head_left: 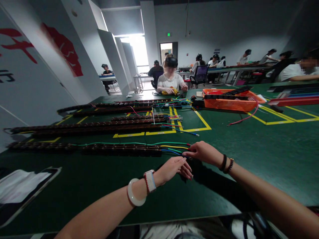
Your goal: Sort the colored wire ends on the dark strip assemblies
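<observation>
A long dark strip of components (99,148) lies across the green table (249,152) in front of me, with green, yellow, red and blue wires (171,147) running off its right end. My right hand (203,152) pinches the ends of those wires, fingers closed. My left hand (174,168) hovers just below and left of it, fingers curled together, close to the wire ends; whether it holds anything is hidden. A white bangle and a watch sit on my left wrist, dark bracelets on my right.
More dark strips with wires (99,126) lie farther back inside yellow tape outlines. An orange basket (230,101) stands at the back right. A dark tray with white paper (22,186) sits at the left. A person (171,81) works opposite; others sit at tables behind.
</observation>
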Action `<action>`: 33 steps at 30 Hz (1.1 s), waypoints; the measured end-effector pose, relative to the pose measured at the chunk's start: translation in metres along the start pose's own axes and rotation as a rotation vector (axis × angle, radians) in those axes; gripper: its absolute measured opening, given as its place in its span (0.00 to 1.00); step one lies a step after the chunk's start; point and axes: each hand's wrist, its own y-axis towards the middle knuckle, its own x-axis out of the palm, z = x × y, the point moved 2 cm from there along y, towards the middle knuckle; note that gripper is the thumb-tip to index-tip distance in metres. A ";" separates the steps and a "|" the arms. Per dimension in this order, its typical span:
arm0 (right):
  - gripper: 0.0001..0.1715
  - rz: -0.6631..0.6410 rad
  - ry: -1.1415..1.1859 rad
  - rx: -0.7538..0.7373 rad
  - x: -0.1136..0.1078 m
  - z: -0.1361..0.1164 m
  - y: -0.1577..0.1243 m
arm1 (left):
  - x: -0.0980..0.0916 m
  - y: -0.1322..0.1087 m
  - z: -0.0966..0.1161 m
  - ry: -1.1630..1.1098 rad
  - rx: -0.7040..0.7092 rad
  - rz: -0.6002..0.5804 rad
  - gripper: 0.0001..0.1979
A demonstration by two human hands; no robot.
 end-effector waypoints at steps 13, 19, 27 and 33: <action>0.34 -0.100 0.226 -0.408 -0.004 -0.002 0.083 | 0.001 -0.003 0.004 -0.004 -0.016 -0.003 0.20; 0.32 -0.353 0.233 -0.445 0.009 -0.011 0.095 | 0.001 -0.002 0.002 -0.042 -0.006 -0.003 0.20; 0.19 -0.045 0.020 -0.449 0.009 -0.023 0.078 | -0.005 -0.002 0.006 -0.366 -0.024 0.020 0.20; 0.14 0.196 -0.324 -0.464 0.004 -0.045 0.050 | -0.010 0.002 0.002 -0.654 0.074 0.316 0.14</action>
